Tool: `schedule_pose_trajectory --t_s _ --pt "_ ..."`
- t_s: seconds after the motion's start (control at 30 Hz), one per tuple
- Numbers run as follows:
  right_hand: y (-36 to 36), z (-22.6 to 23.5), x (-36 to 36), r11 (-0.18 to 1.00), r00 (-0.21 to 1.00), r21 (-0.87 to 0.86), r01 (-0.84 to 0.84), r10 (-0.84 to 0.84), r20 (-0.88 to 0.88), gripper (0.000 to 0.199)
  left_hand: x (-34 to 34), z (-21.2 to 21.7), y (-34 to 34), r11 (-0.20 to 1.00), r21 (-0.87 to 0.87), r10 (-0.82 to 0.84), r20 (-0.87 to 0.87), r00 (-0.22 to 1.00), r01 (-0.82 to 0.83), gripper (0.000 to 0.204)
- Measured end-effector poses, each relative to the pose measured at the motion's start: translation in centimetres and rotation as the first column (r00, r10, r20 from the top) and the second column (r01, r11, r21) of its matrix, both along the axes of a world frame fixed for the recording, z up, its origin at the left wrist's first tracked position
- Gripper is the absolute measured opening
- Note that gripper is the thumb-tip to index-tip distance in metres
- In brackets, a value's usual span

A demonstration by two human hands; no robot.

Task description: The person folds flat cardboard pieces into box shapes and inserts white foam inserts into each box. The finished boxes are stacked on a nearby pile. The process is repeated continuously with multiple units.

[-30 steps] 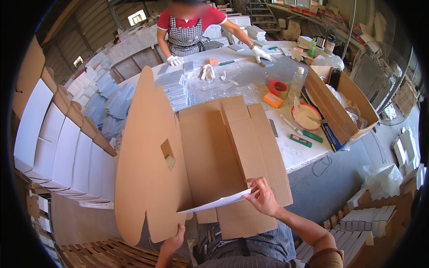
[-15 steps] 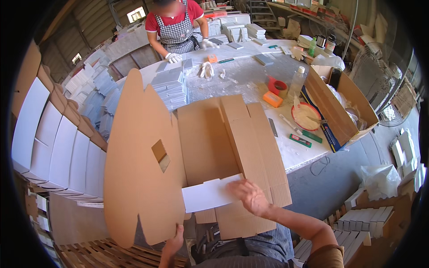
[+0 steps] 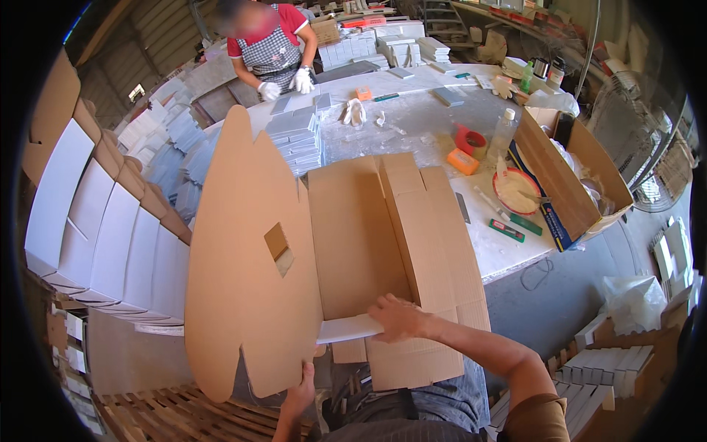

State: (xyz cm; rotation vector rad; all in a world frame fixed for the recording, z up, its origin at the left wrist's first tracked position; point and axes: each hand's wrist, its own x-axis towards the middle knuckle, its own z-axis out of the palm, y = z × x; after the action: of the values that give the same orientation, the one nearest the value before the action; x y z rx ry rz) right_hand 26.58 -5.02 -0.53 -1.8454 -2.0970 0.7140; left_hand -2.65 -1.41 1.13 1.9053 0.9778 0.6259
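In front of me lies a partly folded cardboard box [image 3: 356,243], brown inside. Its tall left panel [image 3: 243,295], with curved edges and a cut-out hole, stands upright. My left hand [image 3: 300,389] pinches the lower edge of that panel, thumb on the near side and most fingers hidden behind. A white end flap [image 3: 345,328] runs across the box's near side, now seen as a narrow strip. My right hand [image 3: 398,320] is closed over the right end of this flap, fingers curled over its upper edge into the box. Brown side flaps [image 3: 449,258] spread out to the right.
A worktable [image 3: 434,132] carries a stack of grey tiles [image 3: 294,140], a red tape roll [image 3: 470,140], an orange block [image 3: 462,162], a bowl of paste [image 3: 515,193] and an open carton [image 3: 574,177]. White boxes [image 3: 110,228] line the left. Across the table stands a co-worker [image 3: 272,55] wearing gloves.
My right hand has moved down and left, tilting the white flap up from a broad face to a narrow strip. My left hand keeps its hold. The co-worker's gloved hands have moved closer together.
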Motion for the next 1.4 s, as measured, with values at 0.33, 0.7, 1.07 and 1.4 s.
schedule_pose_trajectory --t_s 0.33,0.7,1.07,1.4 --pt "3.1 2.3 1.6 0.92 0.962 -0.289 -0.265 0.233 -0.142 0.049 0.9 1.3 0.4 0.999 -0.037 0.013 0.043 0.999 -0.011 0.033" --pt "1.0 0.8 -1.6 0.915 0.908 -0.329 -0.233 0.084 -0.409 0.055 -0.2 -1.9 1.1 0.978 -0.162 0.165 0.211 0.963 -0.131 0.032" --pt "-1.5 2.1 -1.8 0.921 0.891 -0.178 -0.347 0.265 -0.368 0.081 -3.5 0.6 3.1 0.981 -0.16 0.126 0.08 0.989 -0.112 0.028" --pt "-7.9 2.2 11.7 0.972 0.905 0.137 0.19 -0.228 0.358 0.039 -4.8 1.5 11.8 0.966 -0.161 0.237 0.228 0.944 -0.204 0.034"
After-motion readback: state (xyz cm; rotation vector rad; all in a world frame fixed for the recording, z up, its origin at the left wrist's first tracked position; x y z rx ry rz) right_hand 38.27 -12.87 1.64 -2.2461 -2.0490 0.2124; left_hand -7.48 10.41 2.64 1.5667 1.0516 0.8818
